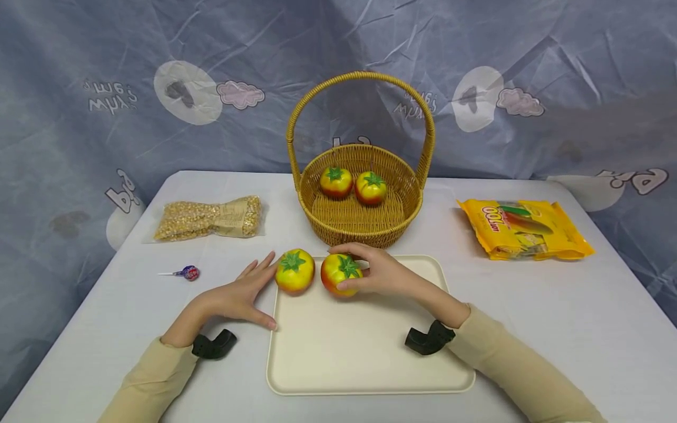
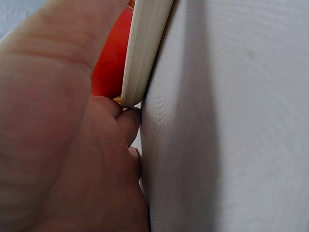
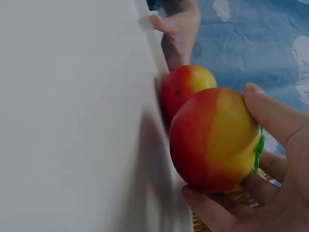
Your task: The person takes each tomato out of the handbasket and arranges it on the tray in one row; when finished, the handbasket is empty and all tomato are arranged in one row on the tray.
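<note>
My right hand [image 1: 378, 270] grips a yellow-and-red tomato [image 1: 338, 274] with a green leafy top, thumb on one side and fingers on the other. In the right wrist view this tomato [image 3: 215, 140] is held close over the cream tray [image 1: 370, 352], whose surface carries a shadow. A second tomato [image 1: 294, 271] sits at the tray's far left corner. Beside it my left hand [image 1: 240, 294] is spread, fingers straight, fingertips near that tomato and thumb at the tray's left edge. The left wrist view has the tray's rim [image 2: 145, 48] right at the fingers.
Behind the tray stands a wicker basket [image 1: 359, 232] with a tall handle and two more tomatoes [image 1: 335, 182] inside. At left lie a bag of corn kernels [image 1: 206, 218] and a lollipop [image 1: 190, 272]. A yellow snack bag [image 1: 523, 229] lies at right.
</note>
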A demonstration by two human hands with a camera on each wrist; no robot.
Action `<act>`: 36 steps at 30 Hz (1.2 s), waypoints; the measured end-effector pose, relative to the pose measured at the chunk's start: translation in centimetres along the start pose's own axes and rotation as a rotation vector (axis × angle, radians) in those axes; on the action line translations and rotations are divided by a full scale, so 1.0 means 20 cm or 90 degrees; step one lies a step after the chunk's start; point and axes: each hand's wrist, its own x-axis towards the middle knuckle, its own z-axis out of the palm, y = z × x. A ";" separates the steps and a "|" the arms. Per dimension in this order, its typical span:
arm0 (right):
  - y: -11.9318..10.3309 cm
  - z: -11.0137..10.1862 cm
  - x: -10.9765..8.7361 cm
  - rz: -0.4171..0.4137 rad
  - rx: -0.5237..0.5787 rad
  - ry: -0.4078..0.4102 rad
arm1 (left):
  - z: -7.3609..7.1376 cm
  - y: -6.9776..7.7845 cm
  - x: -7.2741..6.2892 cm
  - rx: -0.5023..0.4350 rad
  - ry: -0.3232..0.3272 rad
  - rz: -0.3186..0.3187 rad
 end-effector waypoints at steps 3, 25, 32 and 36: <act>0.02 0.03 0.01 -0.005 -0.033 0.009 | 0.00 0.00 0.00 -0.002 0.002 0.002; -0.05 0.02 -0.01 -0.028 -0.198 0.067 | -0.01 0.01 -0.01 -0.004 -0.004 -0.002; -0.15 -0.23 0.03 -0.094 -0.143 0.141 | -0.01 0.00 -0.01 0.000 0.000 0.002; -0.06 -0.41 0.14 -0.097 -0.002 0.212 | 0.00 0.00 -0.01 -0.003 -0.002 0.002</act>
